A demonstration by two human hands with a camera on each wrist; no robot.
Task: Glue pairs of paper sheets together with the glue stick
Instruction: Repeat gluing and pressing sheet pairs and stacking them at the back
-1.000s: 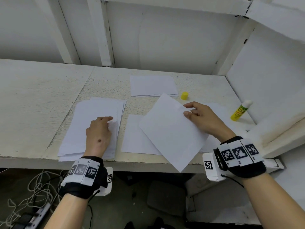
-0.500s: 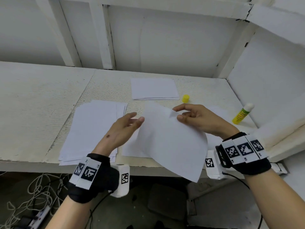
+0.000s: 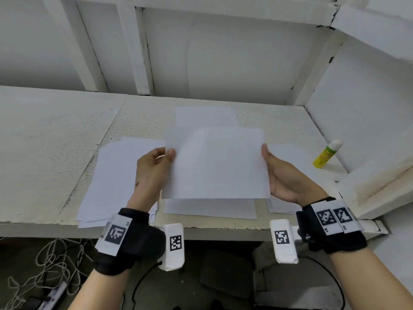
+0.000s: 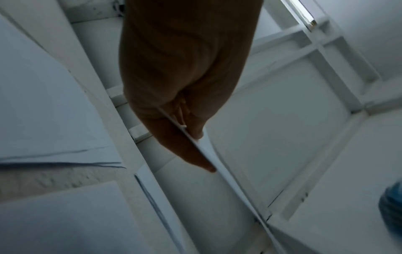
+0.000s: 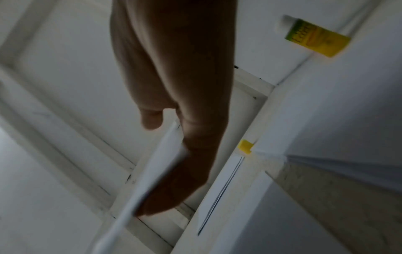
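I hold one white paper sheet (image 3: 216,164) level above the table, a hand on each side edge. My left hand (image 3: 166,156) pinches its left edge, thumb on top; the left wrist view shows that hand (image 4: 195,137) closed on the thin edge. My right hand (image 3: 267,157) holds the right edge, thumb above and fingers beneath, as in the right wrist view (image 5: 174,146). Another sheet (image 3: 210,209) lies flat on the table right below. The yellow glue stick (image 3: 325,154) stands at the right by the side wall, apart from both hands. Its yellow cap (image 5: 245,147) lies on the table.
A loose stack of white sheets (image 3: 118,175) lies at the left near the table's front edge (image 3: 223,229). A smaller pile (image 3: 205,116) sits at the back, and more sheets (image 3: 281,206) lie under my right wrist. White walls close the back and right.
My left hand left the left stack and took the sheet's left edge. The sheet, earlier tilted in my right hand alone, now hangs square and level between both hands.
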